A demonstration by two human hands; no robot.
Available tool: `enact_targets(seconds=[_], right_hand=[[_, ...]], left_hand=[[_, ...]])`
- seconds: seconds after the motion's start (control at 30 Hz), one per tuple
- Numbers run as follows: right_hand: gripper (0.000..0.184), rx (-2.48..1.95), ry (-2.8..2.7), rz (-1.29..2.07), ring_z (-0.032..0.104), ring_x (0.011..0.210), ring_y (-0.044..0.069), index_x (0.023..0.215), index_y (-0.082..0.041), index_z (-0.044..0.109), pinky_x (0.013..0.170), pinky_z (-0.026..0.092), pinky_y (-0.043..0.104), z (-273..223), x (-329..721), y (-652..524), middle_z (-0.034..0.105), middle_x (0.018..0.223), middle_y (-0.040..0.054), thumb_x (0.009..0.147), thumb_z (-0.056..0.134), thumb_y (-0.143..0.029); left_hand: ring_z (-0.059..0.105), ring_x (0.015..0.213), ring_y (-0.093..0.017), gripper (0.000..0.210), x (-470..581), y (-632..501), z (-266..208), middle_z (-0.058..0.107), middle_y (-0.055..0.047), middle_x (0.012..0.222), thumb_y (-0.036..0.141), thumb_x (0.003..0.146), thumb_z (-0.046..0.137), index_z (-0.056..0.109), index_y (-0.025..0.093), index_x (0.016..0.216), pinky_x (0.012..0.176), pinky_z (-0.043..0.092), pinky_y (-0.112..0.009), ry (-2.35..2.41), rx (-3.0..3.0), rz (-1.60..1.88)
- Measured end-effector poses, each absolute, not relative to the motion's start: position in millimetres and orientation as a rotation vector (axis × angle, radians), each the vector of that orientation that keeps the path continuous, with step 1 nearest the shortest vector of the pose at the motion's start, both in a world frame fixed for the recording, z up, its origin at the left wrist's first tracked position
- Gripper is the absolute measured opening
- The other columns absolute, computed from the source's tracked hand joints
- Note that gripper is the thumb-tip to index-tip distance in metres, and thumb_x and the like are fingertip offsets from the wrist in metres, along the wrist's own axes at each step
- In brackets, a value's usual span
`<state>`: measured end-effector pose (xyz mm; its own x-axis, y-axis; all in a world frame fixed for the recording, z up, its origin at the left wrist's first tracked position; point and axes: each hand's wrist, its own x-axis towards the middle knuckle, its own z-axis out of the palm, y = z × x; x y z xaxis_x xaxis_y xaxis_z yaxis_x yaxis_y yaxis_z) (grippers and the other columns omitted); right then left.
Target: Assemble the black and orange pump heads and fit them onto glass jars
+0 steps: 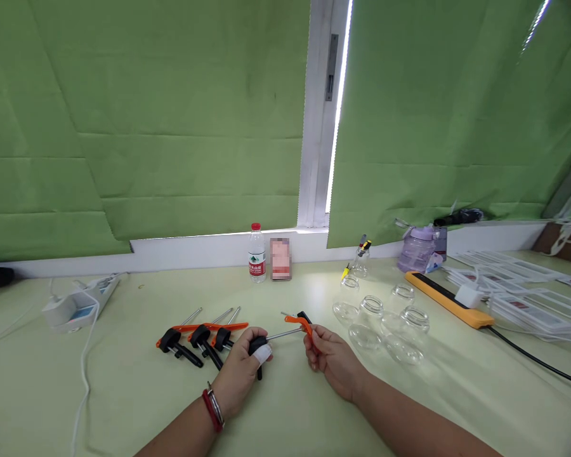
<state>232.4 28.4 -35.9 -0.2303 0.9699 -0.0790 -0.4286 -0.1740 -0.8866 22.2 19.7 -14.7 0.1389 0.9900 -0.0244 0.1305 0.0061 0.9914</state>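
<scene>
My left hand (245,368), its thumb wrapped in a white bandage, is closed around a black cap-like part (257,344) with a thin metal rod (283,334) pointing right. In my right hand (330,358) an orange curved plastic strip (307,325) is pinched between fingers and thumb, close to the rod's tip; whether they touch I cannot tell. A small black piece (303,316) shows just behind the strip. Left of my left hand lie several similar black parts (200,334) with metal rods and orange strips (233,326). To the right stand several clear glass bottles (365,331).
A water bottle (257,257) and a phone (280,259) stand at the back. A white power strip (76,308) with cables lies left, an orange-black one (450,301) right. Farther right are a purple bottle (417,249) and stacked white frames (530,314).
</scene>
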Motion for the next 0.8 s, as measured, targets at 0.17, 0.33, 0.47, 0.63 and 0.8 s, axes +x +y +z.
enact_targets(seconds=[0.17,0.33,0.47,0.63,0.8], right_hand=[[0.029,-0.843,-1.031,1.644,0.042,0.053,0.009,0.092,-0.019,0.059,0.051,0.03,0.024,-33,231,26,0.055,0.074,0.0004,0.076,0.064,-0.042],[0.024,-0.841,-1.162,1.607,0.047,0.06,0.011,0.091,-0.019,0.059,0.057,0.034,0.025,-31,229,23,0.058,0.079,0.0023,0.08,0.06,-0.041],[0.026,-0.819,-1.2,1.616,0.049,0.064,0.012,0.096,-0.018,0.058,0.06,0.036,0.027,-30,228,20,0.06,0.082,0.0039,0.082,0.058,-0.04],[0.025,-0.784,-1.188,1.687,0.049,0.065,0.012,0.092,-0.016,0.057,0.063,0.036,0.028,-31,224,17,0.06,0.083,0.0048,0.084,0.058,-0.04],[0.026,-0.727,-1.19,1.719,0.049,0.063,0.012,0.1,-0.019,0.052,0.061,0.037,0.027,-37,220,16,0.059,0.078,0.0021,0.084,0.058,-0.038]], left_hand=[[0.057,0.081,-0.018,0.028,23,19,-17,0.059,-0.001,0.084,0.036,0.074,0.062,0.054,0.024,0.098,0.074,0.043,-0.029,1.152,1.345,1.068],[0.059,0.09,-0.019,0.05,25,18,-17,0.06,-0.004,0.1,0.03,0.066,0.071,0.048,0.024,0.11,0.085,0.044,-0.031,1.077,1.245,1.128],[0.06,0.096,-0.022,0.057,25,19,-15,0.064,-0.007,0.101,0.028,0.061,0.075,0.051,0.021,0.111,0.087,0.044,-0.033,1.035,1.165,1.052],[0.06,0.093,-0.023,0.042,25,19,-11,0.067,-0.006,0.093,0.029,0.061,0.075,0.059,0.02,0.098,0.085,0.044,-0.034,0.973,1.186,0.982],[0.058,0.085,-0.019,0.041,26,17,-9,0.061,-0.001,0.088,0.025,0.064,0.074,0.055,0.022,0.101,0.081,0.043,-0.032,0.846,1.199,0.973]])
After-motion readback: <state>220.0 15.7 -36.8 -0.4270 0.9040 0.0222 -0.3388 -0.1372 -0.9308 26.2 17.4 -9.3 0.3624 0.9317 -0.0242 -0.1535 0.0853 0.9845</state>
